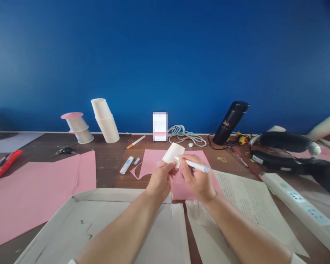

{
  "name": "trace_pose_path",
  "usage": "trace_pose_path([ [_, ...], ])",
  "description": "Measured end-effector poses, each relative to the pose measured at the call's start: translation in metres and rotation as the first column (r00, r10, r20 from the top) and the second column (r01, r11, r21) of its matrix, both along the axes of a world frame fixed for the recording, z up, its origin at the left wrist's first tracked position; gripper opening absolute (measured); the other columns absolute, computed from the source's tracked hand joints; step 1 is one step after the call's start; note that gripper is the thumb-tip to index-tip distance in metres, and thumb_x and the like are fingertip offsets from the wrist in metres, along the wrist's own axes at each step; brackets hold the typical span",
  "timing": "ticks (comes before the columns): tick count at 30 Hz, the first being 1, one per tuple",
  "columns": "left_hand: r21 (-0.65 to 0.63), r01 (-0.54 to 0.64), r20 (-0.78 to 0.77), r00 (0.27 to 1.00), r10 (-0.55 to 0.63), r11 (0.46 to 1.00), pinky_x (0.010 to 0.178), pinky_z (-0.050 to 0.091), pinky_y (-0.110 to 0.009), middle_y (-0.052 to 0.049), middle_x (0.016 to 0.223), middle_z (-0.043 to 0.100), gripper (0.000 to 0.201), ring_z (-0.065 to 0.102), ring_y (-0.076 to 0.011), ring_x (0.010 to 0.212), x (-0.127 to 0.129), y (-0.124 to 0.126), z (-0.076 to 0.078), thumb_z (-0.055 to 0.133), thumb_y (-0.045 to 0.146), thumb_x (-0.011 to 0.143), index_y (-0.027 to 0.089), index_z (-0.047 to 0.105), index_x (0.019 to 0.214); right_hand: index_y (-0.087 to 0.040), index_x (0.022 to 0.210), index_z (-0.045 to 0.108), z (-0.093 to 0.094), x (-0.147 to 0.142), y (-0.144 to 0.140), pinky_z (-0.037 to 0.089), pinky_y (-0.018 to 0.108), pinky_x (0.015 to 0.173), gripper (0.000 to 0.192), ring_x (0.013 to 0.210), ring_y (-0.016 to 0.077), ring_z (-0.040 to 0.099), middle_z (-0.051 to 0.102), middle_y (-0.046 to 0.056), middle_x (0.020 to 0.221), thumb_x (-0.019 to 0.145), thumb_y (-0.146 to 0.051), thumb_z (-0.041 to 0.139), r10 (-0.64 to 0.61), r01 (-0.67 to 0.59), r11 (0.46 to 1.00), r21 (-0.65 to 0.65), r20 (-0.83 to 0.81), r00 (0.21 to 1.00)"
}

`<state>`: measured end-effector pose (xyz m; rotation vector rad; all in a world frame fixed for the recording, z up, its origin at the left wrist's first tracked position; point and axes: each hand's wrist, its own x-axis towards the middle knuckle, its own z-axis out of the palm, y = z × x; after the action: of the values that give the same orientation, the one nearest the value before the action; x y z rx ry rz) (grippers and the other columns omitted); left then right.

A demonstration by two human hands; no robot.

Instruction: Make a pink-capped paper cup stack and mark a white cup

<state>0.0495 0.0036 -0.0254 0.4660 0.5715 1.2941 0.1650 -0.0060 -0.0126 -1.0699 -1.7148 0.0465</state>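
Matt paper cup point(174, 151) — smooth plastic pen point(197, 166) — wood-look tabletop point(107, 161)

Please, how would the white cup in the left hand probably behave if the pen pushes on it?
The white cup looks like thin paper, so it is probably light and may dent under firm pressure from the pen. Its round, tapering side could make it roll if released. Held in the left hand, it should probably shift little.

Apparently nothing legible; blurred flask script point(227, 124)
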Motion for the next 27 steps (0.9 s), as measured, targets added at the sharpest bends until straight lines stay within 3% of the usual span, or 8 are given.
trace_pose_path([
  [27,-0.046,-0.037,0.014,0.999,0.038,0.998,0.064,0.045,-0.017,-0.003,0.079,0.067,0.013,0.058,-0.0067,0.068,-0.0015,0.0014,-0.0025,0.071,0.009,0.065,0.01,0.069,0.078,-0.02,0.097,0.061,-0.0021,0.0013,0.0011,0.05,0.03,0.074,0.014,0.081,0.0161,0.062,0.066,0.005,0.088,0.087,-0.022,0.052,-0.007,0.007,1.0,0.005,0.015,1.0],
])
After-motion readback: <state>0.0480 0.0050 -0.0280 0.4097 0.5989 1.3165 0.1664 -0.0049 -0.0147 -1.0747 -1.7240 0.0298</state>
